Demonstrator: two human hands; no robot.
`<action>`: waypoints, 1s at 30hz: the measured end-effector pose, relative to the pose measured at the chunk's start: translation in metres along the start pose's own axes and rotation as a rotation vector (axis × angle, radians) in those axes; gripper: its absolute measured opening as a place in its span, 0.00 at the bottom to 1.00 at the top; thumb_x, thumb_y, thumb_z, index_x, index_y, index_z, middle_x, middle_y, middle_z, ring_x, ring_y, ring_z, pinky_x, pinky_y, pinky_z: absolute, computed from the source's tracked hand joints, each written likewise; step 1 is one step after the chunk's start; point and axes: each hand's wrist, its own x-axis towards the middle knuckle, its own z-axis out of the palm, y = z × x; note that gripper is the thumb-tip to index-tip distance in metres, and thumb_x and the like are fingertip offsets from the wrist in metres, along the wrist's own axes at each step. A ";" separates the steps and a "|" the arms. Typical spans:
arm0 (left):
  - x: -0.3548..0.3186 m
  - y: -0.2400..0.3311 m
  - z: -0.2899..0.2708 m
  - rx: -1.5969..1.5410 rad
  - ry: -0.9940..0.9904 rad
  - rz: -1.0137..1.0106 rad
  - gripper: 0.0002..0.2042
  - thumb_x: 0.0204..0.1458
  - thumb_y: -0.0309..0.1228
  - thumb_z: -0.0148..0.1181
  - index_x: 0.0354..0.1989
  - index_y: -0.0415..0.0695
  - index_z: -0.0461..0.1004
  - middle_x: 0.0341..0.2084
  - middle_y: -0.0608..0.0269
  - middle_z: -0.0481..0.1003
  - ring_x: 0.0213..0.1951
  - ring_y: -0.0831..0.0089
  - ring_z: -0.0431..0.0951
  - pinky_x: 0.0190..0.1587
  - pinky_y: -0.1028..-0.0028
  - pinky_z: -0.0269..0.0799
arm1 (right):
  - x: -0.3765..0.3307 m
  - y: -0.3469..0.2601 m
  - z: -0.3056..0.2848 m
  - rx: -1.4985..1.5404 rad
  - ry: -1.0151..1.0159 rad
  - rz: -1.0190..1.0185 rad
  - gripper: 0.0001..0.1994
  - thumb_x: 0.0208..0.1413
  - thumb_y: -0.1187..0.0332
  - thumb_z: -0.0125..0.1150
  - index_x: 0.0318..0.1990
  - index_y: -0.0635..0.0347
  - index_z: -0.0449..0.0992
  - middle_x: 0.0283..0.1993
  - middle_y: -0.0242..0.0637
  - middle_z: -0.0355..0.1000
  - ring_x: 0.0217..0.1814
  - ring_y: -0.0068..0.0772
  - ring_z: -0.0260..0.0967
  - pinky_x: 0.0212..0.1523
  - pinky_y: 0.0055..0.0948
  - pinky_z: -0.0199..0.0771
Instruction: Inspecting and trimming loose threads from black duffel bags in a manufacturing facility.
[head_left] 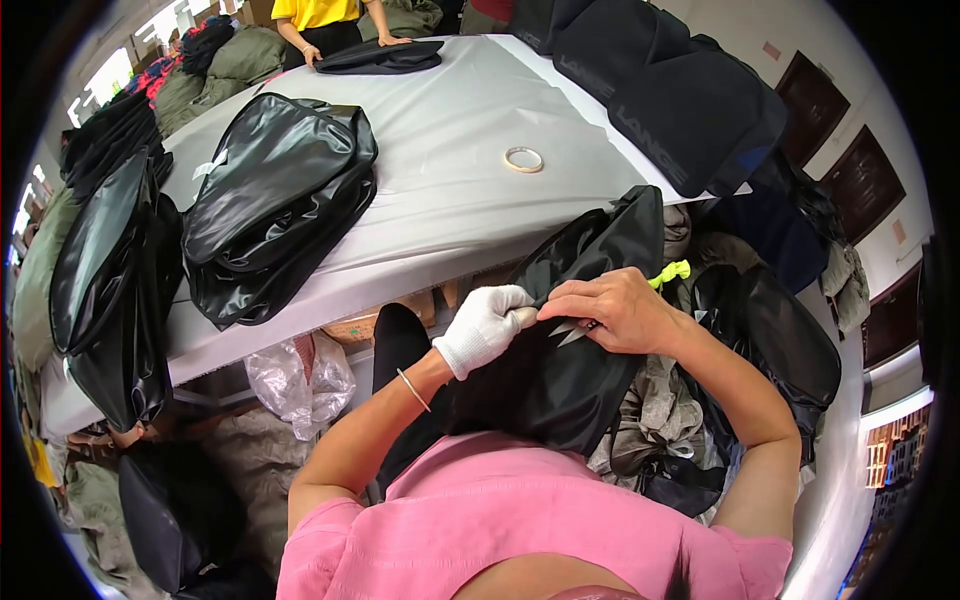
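Note:
My left hand [487, 325], in a white knitted glove, pinches the edge of a black fabric bag [545, 395] that rests across my lap and leans on the table edge. Close beside it, my right hand [625, 312] is bare, its thumb and forefinger meeting the same edge. Held within the right hand is a pair of small scissors [573, 332], whose pointed metal blades stick out below the fingers. The handles are hidden by the palm. A bright yellow-green strip [670, 273] shows just behind this hand; what it is fixed to cannot be made out.
On the white-covered table [450, 160] lie a glossy black bag [280, 190] and a roll of tape [523, 159]. Black bags [690, 120] stand along the far right edge. More dark bags [115, 280] hang at left. Across the table, a person in yellow [320, 15] handles a black piece [380, 57].

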 end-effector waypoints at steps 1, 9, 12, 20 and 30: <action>-0.001 -0.001 0.001 0.014 0.017 0.023 0.09 0.52 0.30 0.59 0.31 0.35 0.76 0.17 0.56 0.71 0.22 0.73 0.68 0.30 0.71 0.67 | -0.002 0.000 0.001 0.004 -0.002 0.000 0.19 0.41 0.76 0.63 0.45 0.46 0.76 0.42 0.22 0.76 0.34 0.33 0.76 0.28 0.30 0.73; -0.011 -0.003 0.003 0.093 -0.009 -0.055 0.09 0.51 0.30 0.60 0.31 0.35 0.76 0.18 0.50 0.71 0.23 0.69 0.71 0.31 0.69 0.69 | -0.016 -0.009 0.021 -0.154 0.035 -0.054 0.16 0.42 0.71 0.65 0.43 0.48 0.74 0.36 0.26 0.73 0.25 0.33 0.73 0.26 0.30 0.72; -0.008 -0.011 0.001 0.125 0.026 0.073 0.09 0.50 0.29 0.60 0.32 0.35 0.76 0.23 0.49 0.74 0.28 0.66 0.76 0.36 0.69 0.71 | -0.018 -0.007 0.024 -0.163 -0.008 0.001 0.15 0.43 0.70 0.65 0.41 0.49 0.73 0.34 0.27 0.71 0.24 0.34 0.73 0.25 0.32 0.73; -0.007 -0.014 -0.028 0.157 0.000 -0.003 0.07 0.51 0.28 0.61 0.33 0.35 0.76 0.21 0.55 0.75 0.27 0.73 0.74 0.35 0.73 0.71 | -0.038 -0.008 0.021 -0.068 -0.093 -0.041 0.12 0.39 0.72 0.65 0.35 0.54 0.73 0.29 0.31 0.65 0.25 0.38 0.67 0.25 0.34 0.66; -0.001 0.016 0.001 0.436 0.013 0.229 0.22 0.46 0.32 0.58 0.53 0.46 0.71 0.42 0.55 0.71 0.35 0.61 0.77 0.41 0.67 0.74 | -0.032 -0.015 0.028 -0.015 -0.042 -0.023 0.07 0.41 0.78 0.59 0.29 0.58 0.71 0.34 0.34 0.65 0.25 0.38 0.69 0.22 0.36 0.68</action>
